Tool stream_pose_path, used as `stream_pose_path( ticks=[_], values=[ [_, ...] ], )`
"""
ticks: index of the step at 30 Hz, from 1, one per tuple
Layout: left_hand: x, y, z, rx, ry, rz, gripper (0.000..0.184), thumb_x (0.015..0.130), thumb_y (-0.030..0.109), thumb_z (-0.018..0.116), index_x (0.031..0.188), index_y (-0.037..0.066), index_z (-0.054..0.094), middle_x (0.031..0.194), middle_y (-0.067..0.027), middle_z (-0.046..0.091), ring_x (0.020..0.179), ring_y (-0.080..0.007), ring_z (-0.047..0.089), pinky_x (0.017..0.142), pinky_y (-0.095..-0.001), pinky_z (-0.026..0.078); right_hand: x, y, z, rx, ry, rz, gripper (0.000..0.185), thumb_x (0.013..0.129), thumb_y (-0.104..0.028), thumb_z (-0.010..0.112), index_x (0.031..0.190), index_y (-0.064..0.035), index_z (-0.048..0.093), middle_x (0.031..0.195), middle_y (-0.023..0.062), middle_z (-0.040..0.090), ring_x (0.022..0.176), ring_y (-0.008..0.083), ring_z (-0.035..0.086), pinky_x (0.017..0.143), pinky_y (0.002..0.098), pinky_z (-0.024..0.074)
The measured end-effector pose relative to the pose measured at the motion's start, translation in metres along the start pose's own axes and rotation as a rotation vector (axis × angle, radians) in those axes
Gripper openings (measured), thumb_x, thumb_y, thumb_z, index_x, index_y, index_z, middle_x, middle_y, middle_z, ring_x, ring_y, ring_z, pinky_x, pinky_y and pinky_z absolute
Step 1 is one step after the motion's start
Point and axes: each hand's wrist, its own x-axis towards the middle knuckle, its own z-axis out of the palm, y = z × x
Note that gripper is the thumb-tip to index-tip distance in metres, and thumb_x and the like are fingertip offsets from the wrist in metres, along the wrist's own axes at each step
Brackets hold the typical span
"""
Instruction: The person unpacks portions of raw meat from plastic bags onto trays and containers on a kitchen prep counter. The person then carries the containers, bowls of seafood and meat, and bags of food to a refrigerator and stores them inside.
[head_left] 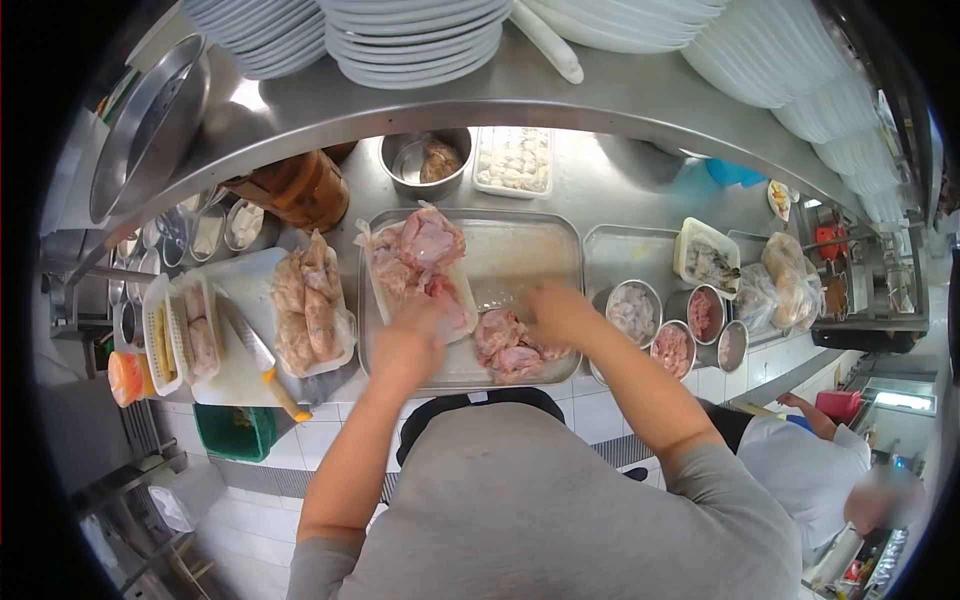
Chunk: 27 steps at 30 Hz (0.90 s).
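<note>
A large metal tray [525, 250] lies in front of me. In its left half sits a white plastic container [463, 303] with raw meat [432, 240], which looks like chicken, and some clear plastic bag around it. My left hand [415, 335] is at the container's near end, against the meat; blur hides what its fingers grip. A heap of raw chicken pieces [510, 350] rests directly on the tray, right of the container. Above the right edge of this heap is my right hand [555, 318], its fingers smeared by motion.
On the left, a knife [250, 340] with a yellow handle lies beside a container of bagged meat [308, 310]. Several metal cups [632, 312] of meat stand to the right. Overhead, a steel shelf [620, 95] carries stacked plates [415, 40]. Another person [800, 460] is at right.
</note>
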Motion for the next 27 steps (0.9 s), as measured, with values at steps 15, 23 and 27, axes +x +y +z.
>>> stream_pose_path(
  ticks=[15,23,27],
  values=[
    [0.028,0.056,0.062,0.065,-0.393,0.028,0.048,0.08,0.013,0.067,0.125,0.009,0.055,0.114,-0.0179,0.06,0.096,-0.036,0.068,0.077,-0.0444,0.058,-0.058,0.016,0.148,0.512,0.657,-0.234,0.035,0.075,-0.005,0.074,0.104,-0.0053,0.056,0.12,0.0173,0.061,0.108,0.0379,0.058,0.093,0.0451,0.0465],
    [0.05,0.004,-0.032,0.082,0.094,-0.111,0.053,0.077,0.011,0.068,0.13,0.017,0.063,0.128,-0.0121,0.056,0.11,-0.0344,0.062,0.085,-0.0442,0.056,-0.037,-0.015,0.126,1.132,0.717,0.009,0.033,0.087,-0.007,0.069,0.116,-0.0042,0.054,0.105,0.0113,0.061,0.094,0.0221,0.063,0.083,0.0344,0.0519],
    [0.059,-0.031,-0.017,0.133,-0.012,-0.059,0.051,0.077,0.009,0.068,0.128,0.016,0.065,0.139,-0.0109,0.05,0.113,-0.0358,0.061,0.088,-0.0436,0.055,0.0,-0.053,0.068,1.356,0.792,-0.092,0.034,0.088,-0.008,0.07,0.118,-0.005,0.054,0.108,0.0087,0.06,0.096,0.0173,0.061,0.083,0.0332,0.0525]
  ],
)
